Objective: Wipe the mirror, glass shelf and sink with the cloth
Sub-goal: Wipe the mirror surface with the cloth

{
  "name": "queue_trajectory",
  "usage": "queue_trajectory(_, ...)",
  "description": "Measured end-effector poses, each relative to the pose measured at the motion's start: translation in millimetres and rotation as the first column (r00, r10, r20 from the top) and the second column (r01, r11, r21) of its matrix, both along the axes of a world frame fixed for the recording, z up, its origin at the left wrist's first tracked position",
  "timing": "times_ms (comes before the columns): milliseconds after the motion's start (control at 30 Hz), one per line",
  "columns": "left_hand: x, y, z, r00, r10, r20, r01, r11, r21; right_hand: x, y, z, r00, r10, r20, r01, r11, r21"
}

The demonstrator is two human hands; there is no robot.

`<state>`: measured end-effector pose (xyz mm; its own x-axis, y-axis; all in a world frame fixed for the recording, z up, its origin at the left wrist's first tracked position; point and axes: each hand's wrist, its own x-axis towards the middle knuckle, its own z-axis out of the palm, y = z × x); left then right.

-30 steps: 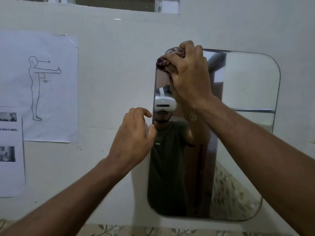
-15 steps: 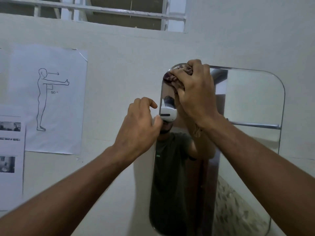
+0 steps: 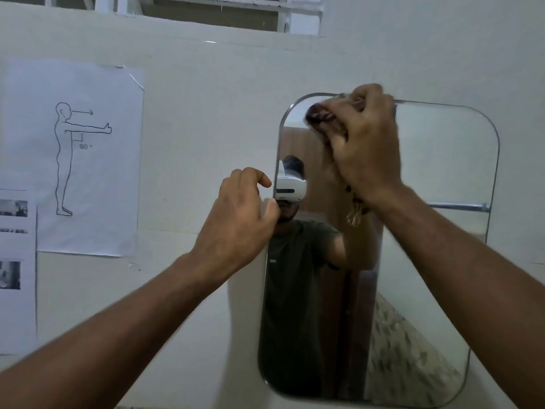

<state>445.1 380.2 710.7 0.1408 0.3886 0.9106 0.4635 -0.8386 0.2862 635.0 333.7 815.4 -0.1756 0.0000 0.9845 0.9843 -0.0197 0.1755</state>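
Observation:
A rounded rectangular mirror (image 3: 436, 255) hangs on the white wall. My right hand (image 3: 365, 149) grips a bunched dark reddish cloth (image 3: 320, 118) and presses it against the glass near the mirror's top edge, a little right of the top left corner. A frayed end of the cloth hangs below my wrist. My left hand (image 3: 239, 222) holds the mirror's left edge at mid height, thumb on the rim and fingers curled. The glass shelf and the sink are out of view.
Paper sheets are taped to the wall at left: a posture diagram (image 3: 79, 154) and a page with small photos (image 3: 14, 273). A barred window opening (image 3: 212, 10) runs along the top. The mirror reflects a person wearing a headset.
My right hand has slid the cloth to the right along the mirror's top edge, away from the top left corner. My left hand has stayed on the left edge. The camera view shifted slightly.

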Motion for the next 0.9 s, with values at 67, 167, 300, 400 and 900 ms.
queue_trajectory(67,-1,0,1,1.0,0.001,0.006,-0.001,1.0,0.0,14,-3,11,0.99,0.005,-0.138,0.005,0.997,0.073)
queue_trajectory(167,-3,0,-2,1.0,-0.007,0.027,0.007,1.0,-0.007,12,-2,1,0.987,-0.027,-0.16,0.038,0.997,0.061)
queue_trajectory(300,-2,-2,-13,0.999,-0.022,0.046,0.024,0.999,-0.029,-15,4,-47,0.999,-0.048,0.023,0.049,0.997,-0.06)
queue_trajectory(400,-2,-6,-28,0.998,-0.048,0.031,0.049,0.998,-0.039,-22,6,-92,0.987,-0.072,0.142,0.092,0.985,-0.143)
queue_trajectory(900,-10,-3,-89,0.996,-0.073,0.052,0.08,0.984,-0.158,-24,5,-177,0.941,-0.044,0.334,0.143,0.95,-0.278)
